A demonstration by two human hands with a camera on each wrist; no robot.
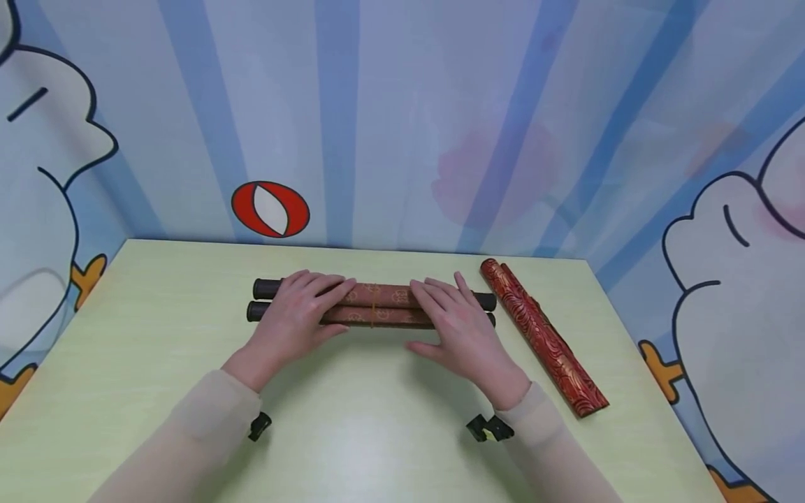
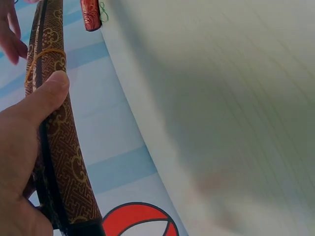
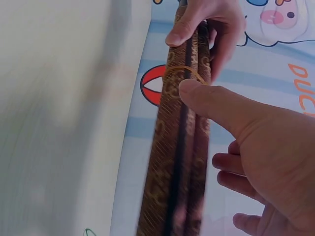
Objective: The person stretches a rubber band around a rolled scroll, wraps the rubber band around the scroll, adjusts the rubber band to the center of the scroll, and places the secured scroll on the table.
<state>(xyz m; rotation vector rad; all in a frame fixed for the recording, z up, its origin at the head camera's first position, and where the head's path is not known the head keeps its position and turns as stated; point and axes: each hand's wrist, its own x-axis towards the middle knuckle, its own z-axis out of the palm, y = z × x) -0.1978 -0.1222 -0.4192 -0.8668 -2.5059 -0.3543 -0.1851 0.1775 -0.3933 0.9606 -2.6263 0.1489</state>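
A brown brocade scroll (image 1: 390, 296), rolled from both ends into two parallel rolls with black end knobs, lies crosswise between my hands. A thin orange band (image 2: 48, 50) circles its middle. My left hand (image 1: 304, 311) grips the left part, thumb on the near side and fingers over the far roll. My right hand (image 1: 462, 328) is at the right part with fingers loosely extended across it and the thumb held away from the near roll. In the right wrist view the right thumb (image 3: 216, 101) overlaps the scroll near the band, while the other fingers hang relaxed beside it.
A red and gold patterned roll (image 1: 544, 335) lies slanted on the pale table (image 1: 352, 433), right of my right hand. A green string loop (image 2: 103, 12) shows beside it. A blue striped cloth wall (image 1: 390, 126) with cartoon prints stands behind the table.
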